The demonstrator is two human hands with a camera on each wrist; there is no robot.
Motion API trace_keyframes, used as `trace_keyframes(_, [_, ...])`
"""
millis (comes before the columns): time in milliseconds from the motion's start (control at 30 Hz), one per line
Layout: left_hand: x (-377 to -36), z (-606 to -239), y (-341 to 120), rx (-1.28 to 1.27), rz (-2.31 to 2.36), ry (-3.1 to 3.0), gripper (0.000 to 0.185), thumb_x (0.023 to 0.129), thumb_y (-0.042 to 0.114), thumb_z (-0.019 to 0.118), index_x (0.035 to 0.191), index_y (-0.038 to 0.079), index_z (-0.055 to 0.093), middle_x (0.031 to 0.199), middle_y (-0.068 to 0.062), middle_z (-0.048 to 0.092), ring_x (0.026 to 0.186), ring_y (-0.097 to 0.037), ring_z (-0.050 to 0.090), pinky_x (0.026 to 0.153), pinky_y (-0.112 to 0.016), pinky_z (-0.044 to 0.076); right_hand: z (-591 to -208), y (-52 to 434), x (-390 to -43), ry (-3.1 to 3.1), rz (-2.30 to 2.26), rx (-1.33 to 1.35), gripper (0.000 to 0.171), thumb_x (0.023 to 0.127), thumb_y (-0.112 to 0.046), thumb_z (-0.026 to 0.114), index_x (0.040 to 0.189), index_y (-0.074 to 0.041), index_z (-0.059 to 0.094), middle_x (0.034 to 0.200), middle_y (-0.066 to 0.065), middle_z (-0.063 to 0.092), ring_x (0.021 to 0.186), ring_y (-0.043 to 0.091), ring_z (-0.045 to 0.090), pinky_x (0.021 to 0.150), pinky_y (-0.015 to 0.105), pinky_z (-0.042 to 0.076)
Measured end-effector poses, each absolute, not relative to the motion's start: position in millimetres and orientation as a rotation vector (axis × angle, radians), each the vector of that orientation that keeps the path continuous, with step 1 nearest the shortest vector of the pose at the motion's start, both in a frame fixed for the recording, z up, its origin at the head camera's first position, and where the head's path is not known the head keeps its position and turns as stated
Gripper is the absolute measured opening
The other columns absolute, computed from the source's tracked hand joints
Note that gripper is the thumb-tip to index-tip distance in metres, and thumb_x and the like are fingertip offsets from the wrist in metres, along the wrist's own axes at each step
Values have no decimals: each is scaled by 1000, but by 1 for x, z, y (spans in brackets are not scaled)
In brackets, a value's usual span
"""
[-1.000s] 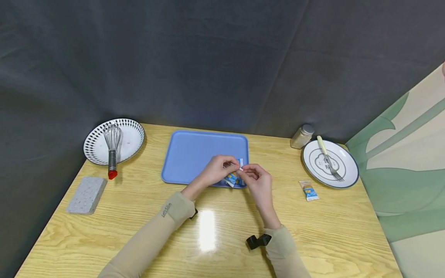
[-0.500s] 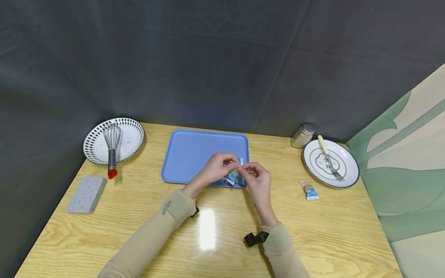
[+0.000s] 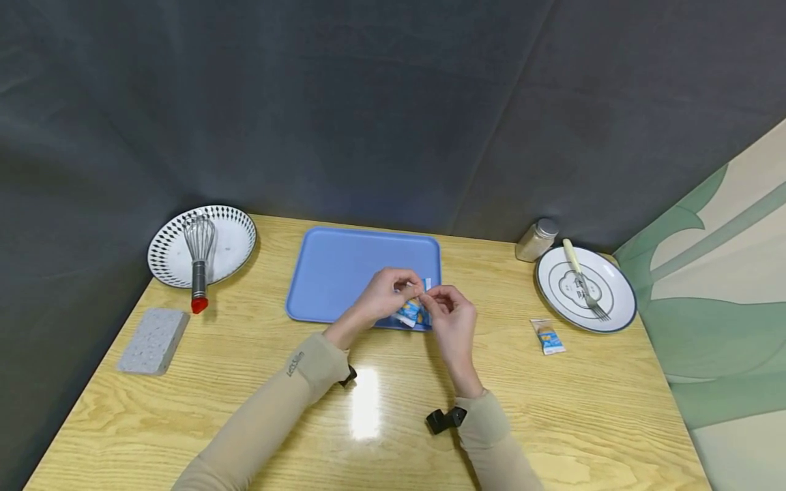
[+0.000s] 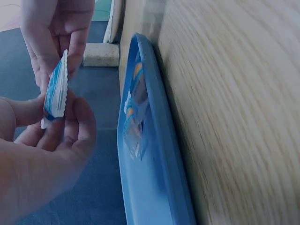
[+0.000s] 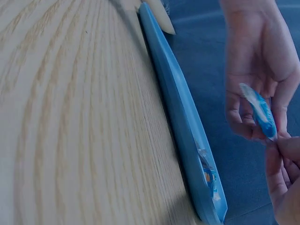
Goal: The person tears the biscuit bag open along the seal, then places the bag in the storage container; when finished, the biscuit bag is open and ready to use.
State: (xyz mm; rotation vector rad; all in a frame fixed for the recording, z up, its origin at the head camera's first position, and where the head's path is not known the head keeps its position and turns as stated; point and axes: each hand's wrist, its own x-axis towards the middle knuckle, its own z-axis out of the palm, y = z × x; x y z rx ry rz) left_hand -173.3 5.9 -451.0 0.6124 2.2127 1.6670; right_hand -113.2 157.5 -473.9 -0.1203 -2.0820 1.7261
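Note:
My left hand (image 3: 383,294) and right hand (image 3: 453,322) meet above the front right corner of a blue tray (image 3: 344,266). Between them, both pinch one small blue-and-white snack packet (image 4: 57,89) with thumb and fingertips. The right wrist view shows this packet (image 5: 260,112) tilted, with the right fingertips at its lower end. From the head view it is mostly hidden by the fingers. Several similar snack packets (image 4: 135,115) lie in the tray under the hands. Another snack packet (image 3: 547,337) rests on the table to the right.
At the left, a whisk (image 3: 199,262) lies across a patterned plate (image 3: 236,256), behind a grey speckled block (image 3: 153,341). On the far right, a fork (image 3: 583,283) lies on a white plate (image 3: 617,300) beside a glass shaker (image 3: 536,240). A dark curtain (image 3: 368,123) closes the back.
The right hand and forearm have shifted slightly left. Both hands keep pinching the packet over the tray, and the other things have stayed in place.

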Motion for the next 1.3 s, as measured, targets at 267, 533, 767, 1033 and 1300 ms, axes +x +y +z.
trace_keyframes(267, [-172, -452, 12, 349, 1690, 2200, 17, 108, 6, 63, 101, 4, 78, 102, -8, 73, 92, -22, 67, 75, -33, 54, -478, 146, -113, -2109, 1568, -112, 9, 90, 12, 80, 89, 8, 73, 82, 19, 73, 69, 20, 67, 60, 12, 48])
trace_keyframes(533, [-173, -454, 16, 455, 1638, 2323, 20, 110, 9, 60, 101, 4, 77, 97, -7, 70, 75, -18, 57, 68, -30, 48, -483, 137, -107, -2091, 1497, -122, 8, 92, 10, 79, 93, 6, 72, 91, 16, 72, 79, 25, 67, 69, 16, 51])
trace_keyframes(767, [-171, -455, 19, 501, 1617, 2373, 21, 109, 5, 59, 100, 1, 76, 87, -5, 67, 65, -14, 47, 63, -28, 42, -488, 135, -103, -2068, 1399, -77, 10, 92, 10, 79, 91, 4, 71, 90, 15, 72, 79, 26, 68, 72, 18, 51])
trace_keyframes(1033, [-170, -454, 23, 532, 1608, 2383, 20, 109, 4, 59, 101, 2, 77, 87, -4, 67, 64, -14, 46, 66, -28, 43, -486, 138, -99, -2068, 1358, -34, 12, 90, 14, 78, 90, 6, 70, 87, 16, 73, 78, 29, 69, 73, 19, 52])
trace_keyframes(1300, [-167, -456, 28, 532, 1602, 2395, 17, 105, -1, 62, 98, -1, 77, 91, -6, 71, 69, -13, 52, 69, -27, 46, -487, 140, -93, -2095, 1404, -63, 15, 90, 20, 73, 90, 6, 70, 87, 16, 71, 78, 25, 67, 73, 17, 51])
